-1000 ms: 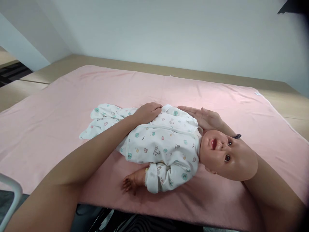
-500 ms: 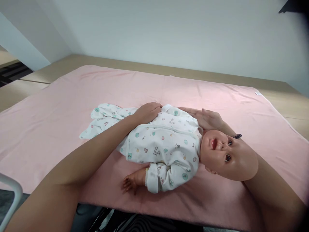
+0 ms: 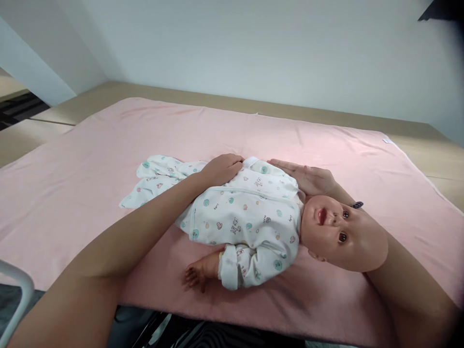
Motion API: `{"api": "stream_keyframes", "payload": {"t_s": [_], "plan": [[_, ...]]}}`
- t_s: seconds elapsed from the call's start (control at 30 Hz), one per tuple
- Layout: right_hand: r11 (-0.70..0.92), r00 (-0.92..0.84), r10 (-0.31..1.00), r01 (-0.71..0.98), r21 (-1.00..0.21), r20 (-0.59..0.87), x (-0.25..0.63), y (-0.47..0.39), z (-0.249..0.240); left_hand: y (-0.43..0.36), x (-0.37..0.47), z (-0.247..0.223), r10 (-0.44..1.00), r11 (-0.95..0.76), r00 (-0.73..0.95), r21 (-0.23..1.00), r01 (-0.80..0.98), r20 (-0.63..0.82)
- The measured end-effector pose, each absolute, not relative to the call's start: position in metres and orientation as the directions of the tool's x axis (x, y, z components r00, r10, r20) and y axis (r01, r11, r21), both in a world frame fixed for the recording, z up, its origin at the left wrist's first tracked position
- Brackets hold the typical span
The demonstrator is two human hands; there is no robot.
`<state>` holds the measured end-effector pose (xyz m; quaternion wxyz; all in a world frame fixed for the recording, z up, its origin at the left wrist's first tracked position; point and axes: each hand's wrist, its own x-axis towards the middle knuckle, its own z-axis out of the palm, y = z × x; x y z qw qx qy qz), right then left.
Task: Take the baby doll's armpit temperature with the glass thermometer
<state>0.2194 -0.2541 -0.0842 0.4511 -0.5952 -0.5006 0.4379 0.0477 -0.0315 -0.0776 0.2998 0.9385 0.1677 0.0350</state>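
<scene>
A baby doll [image 3: 322, 232] in a white printed sleepsuit [image 3: 246, 212] lies on its back, head to the right and legs to the left. My left hand [image 3: 223, 169] is closed at the cuff of the doll's far sleeve, fingers curled over the far side. The doll's far hand is hidden there. My right hand [image 3: 311, 179] lies open beside the far sleeve and shoulder, fingers stretched toward the left. Its forearm passes beneath the doll's head. The doll's near hand [image 3: 201, 273] sticks out of its rolled cuff toward me.
A pink blanket [image 3: 108, 140] spreads under the doll over a wooden surface [image 3: 224, 100]. Behind it rises a pale wall [image 3: 253, 53]. A white curved bar [image 3: 25, 285] stands at the lower left, near my left arm.
My right thumb has lowered slightly toward the fingers. My left hand and the doll look the same.
</scene>
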Motion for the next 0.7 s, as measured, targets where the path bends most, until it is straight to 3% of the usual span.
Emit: {"api": "stream_keyframes", "payload": {"t_s": [0.13, 0.37, 0.53, 0.7], "plan": [[-0.029, 0.022, 0.999, 0.133, -0.991, -0.026, 0.202, -0.254, -0.079, -0.031, 0.049, -0.078, 0.335, -0.772, 0.942, 0.565, 0.290, -0.025], [-0.147, -0.013, 0.989, 0.045, -0.988, -0.148, 0.235, -0.289, -0.058, -0.031, 0.048, -0.080, 0.335, -0.770, 0.942, 0.576, 0.276, -0.004], [-0.006, 0.017, 1.000, 0.153, -0.988, -0.003, 0.269, -0.265, -0.061, -0.030, 0.047, -0.076, 0.379, -0.741, 0.925, 0.612, 0.278, 0.039], [0.079, -0.076, 0.996, 0.355, -0.932, 0.056, 0.280, -0.277, -0.016, -0.029, 0.030, -0.040, 0.356, -0.741, 0.934, 0.614, 0.271, 0.018]]}}
